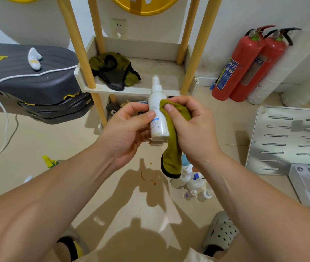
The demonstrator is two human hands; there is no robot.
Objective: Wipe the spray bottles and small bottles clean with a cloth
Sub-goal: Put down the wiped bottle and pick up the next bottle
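A white spray bottle [157, 104] with a blue-marked label stands upright in the air at the centre. My left hand [126, 127] grips its lower left side. My right hand [192, 127] presses an olive-green cloth [172, 148] with a black hem against the bottle's right side; the cloth's end hangs down below the hand. On the floor under my right forearm stands a cluster of several white spray bottles and small bottles [193, 183], partly hidden by the cloth and arm.
A white shelf [171, 72] with wooden poles stands ahead, with green and black cloths [113, 70] on it. Two red fire extinguishers [248, 65] lean at the right wall. A slotted metal panel [286, 140] lies at right, a dark bench [33, 76] at left.
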